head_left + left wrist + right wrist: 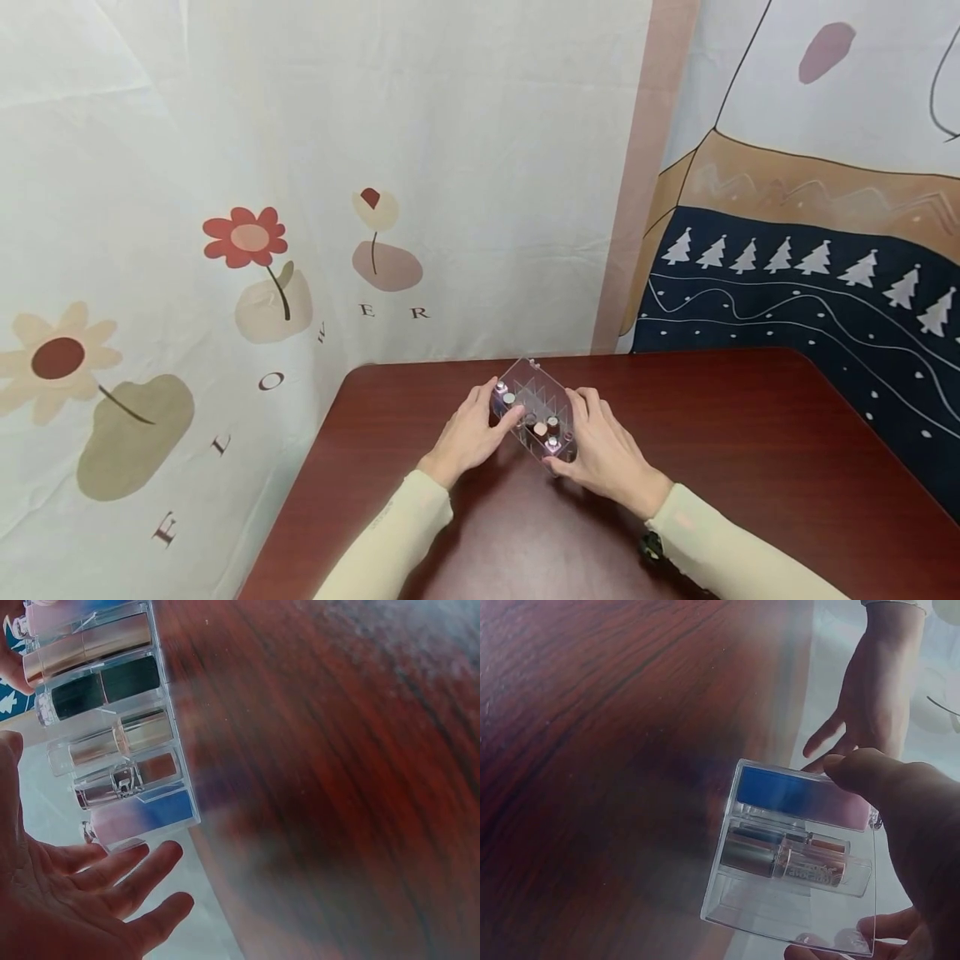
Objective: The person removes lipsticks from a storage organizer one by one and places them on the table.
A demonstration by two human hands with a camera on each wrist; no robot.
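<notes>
Both hands hold a clear lipstick organizer (553, 390), tilted diagonally over the table. In the left wrist view several tubes stand in its slots, among them a dark green lipstick (131, 686) and a blue-to-pink lipstick (142, 817). At the left end is my left hand (468, 433), thumb over the upper side, other fingers spread along the end. My right hand (603, 450) grips the right end between thumb and fingers. A printed clear-capped lipstick (814, 866) shows inside in the right wrist view. Whether the organizer touches the table cannot be told.
A dark reddish wooden table (720, 433) with rounded far corners lies beneath. Behind it hangs a pale flower-printed curtain (487, 167); on the right is a dark blue cloth (765, 292) with white trees. A small dark object (652, 546) sits by the right cuff.
</notes>
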